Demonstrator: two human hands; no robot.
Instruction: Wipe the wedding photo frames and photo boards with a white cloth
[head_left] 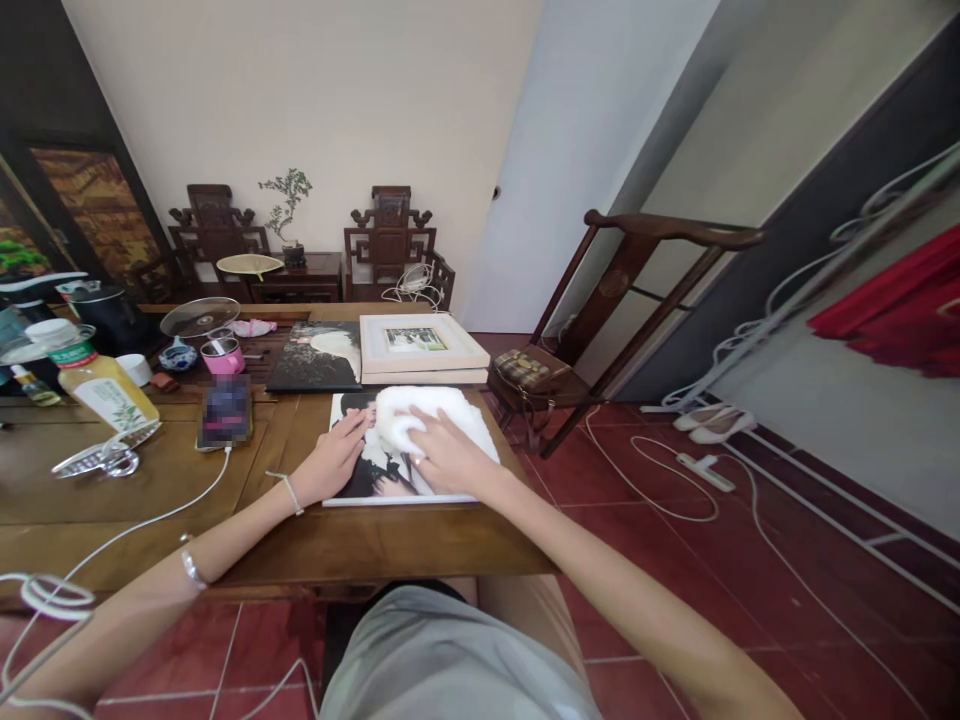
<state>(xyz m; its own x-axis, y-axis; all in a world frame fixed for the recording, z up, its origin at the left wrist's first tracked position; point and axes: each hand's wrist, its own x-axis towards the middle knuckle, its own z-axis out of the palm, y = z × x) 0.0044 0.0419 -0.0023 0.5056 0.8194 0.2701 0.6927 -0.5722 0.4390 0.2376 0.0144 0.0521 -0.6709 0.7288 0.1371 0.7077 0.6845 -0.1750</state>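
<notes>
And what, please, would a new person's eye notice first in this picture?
Probably the bright white cloth, which lies under the right hand on a photo panel; the left hand rests on the panel's left part. Next, perhaps, the red fabric at the picture's right edge, and the pink cup on the left part of the table.

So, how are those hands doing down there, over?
Left hand on photo panel. Right hand on white cloth that covers part of the panel. Pale frames stacked just beyond, not blocking the hands.
</notes>
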